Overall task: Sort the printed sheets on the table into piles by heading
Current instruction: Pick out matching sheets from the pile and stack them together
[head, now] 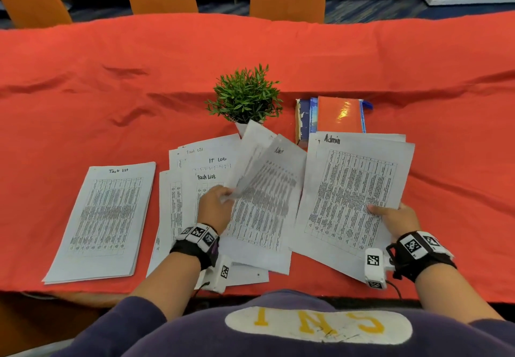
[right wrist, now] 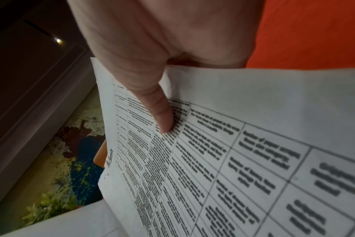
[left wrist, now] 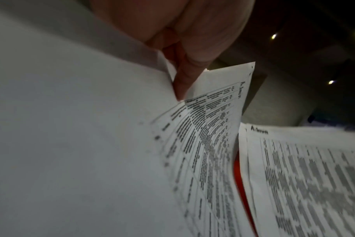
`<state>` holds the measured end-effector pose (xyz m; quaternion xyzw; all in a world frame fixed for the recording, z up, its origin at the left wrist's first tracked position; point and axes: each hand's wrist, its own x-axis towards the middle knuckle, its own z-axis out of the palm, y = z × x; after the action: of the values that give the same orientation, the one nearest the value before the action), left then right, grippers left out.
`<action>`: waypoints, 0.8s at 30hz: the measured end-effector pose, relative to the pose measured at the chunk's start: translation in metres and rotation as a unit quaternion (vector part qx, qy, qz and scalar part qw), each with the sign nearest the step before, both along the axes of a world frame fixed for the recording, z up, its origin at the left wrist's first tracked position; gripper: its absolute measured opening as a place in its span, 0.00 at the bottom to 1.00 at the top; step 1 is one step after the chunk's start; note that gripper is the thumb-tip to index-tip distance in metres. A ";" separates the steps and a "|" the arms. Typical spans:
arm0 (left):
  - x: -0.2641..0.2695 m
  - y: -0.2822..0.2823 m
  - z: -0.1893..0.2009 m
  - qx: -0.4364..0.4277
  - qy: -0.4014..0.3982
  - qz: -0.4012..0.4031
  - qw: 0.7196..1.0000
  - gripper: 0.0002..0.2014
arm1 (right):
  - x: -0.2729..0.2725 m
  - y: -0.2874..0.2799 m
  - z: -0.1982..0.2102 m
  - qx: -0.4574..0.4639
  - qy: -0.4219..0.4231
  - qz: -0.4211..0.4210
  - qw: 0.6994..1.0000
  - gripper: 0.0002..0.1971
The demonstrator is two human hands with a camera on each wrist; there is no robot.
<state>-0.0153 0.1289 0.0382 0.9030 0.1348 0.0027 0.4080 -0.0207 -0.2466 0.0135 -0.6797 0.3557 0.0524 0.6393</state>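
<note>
Paper mid-sort: left hand pinched a lifted Admin sheet; right hand gripped the Admin pile (thumb on top), awaiting that sheet beside its fingers.

Head overhead; wrist views close, upward

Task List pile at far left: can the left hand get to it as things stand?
Probably yes. The Task List pile lies flat and uncovered beside the left hand, nothing between them. But the hand's fingers are pinching a lifted Admin sheet, so it would arrive with that sheet.
</note>
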 end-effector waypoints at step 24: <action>-0.009 -0.035 0.005 -0.250 0.102 0.044 0.962 0.29 | 0.012 0.047 0.018 0.103 0.011 0.115 0.988 0.14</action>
<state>-0.0242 0.0936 0.0435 0.7608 0.2115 -0.1059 0.6044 -0.0084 -0.1999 0.0314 -0.6458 0.2747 0.1698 0.6918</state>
